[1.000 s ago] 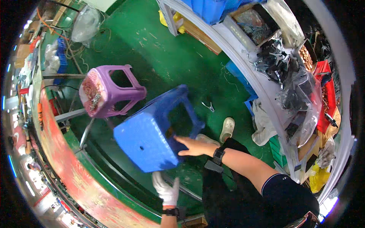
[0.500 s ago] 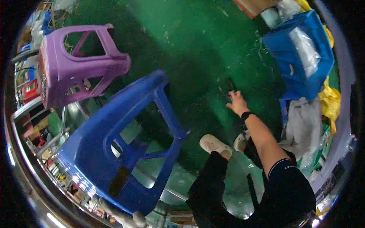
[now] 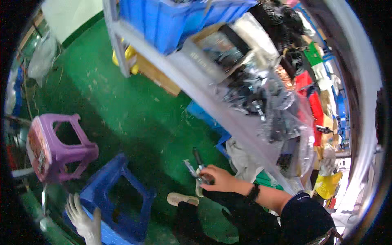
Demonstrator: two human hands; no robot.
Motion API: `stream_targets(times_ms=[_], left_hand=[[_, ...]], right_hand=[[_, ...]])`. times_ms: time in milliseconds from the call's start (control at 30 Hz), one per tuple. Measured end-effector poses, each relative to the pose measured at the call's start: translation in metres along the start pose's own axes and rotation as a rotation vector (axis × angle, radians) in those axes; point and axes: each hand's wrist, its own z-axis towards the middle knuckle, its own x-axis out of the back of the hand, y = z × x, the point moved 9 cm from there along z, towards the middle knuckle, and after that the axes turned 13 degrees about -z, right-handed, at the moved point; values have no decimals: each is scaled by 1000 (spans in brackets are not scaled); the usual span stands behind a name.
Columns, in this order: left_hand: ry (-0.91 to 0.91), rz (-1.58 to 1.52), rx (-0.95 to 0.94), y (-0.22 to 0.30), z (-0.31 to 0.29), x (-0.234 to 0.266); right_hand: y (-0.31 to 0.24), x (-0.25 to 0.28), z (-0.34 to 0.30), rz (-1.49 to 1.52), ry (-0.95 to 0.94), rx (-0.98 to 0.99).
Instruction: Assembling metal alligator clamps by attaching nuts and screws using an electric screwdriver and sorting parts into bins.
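My right hand point(image 3: 214, 178), bare with a dark band at the wrist, is closed around a small hand tool point(image 3: 197, 157). One black length and one shiny metal length stick out past the fingers; blur hides its exact kind. At the lower left, my left hand point(image 3: 83, 218) wears a pale grey glove, its fingers stretched out and holding nothing. It lies over the edge of a blue plastic stool point(image 3: 96, 185); whether it touches the stool I cannot tell. The stool is tipped on its side. Beyond it is a purple plastic stool point(image 3: 57, 143), also on its side.
A grey workbench point(image 3: 196, 87) runs diagonally at right, bearing a blue bin point(image 3: 157, 24), a grey box point(image 3: 204, 61) and clear plastic bags point(image 3: 281, 118). Underneath are a cardboard box point(image 3: 157, 77) and a blue container point(image 3: 204, 114). My shoe point(image 3: 179, 199) rests on the green floor.
The view has swung up and right, bringing the workbench in. My right hand, before reaching low toward the floor, now holds the tool. My gloved left hand shows more fully, fingers spread.
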Motion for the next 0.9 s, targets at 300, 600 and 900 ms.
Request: stream_targets(times_ms=[300,600,900], left_hand=[[-257,-141,211,-11,29,-48],[-442,-129,298,-5,-124,-43],[-746,-481,255,66,-230,-83]], right_hand=[[-35,316,-50,-771,540,-136],[-38,279,-28,-811,438,67],[-75,170,-116,-784,-43,103]])
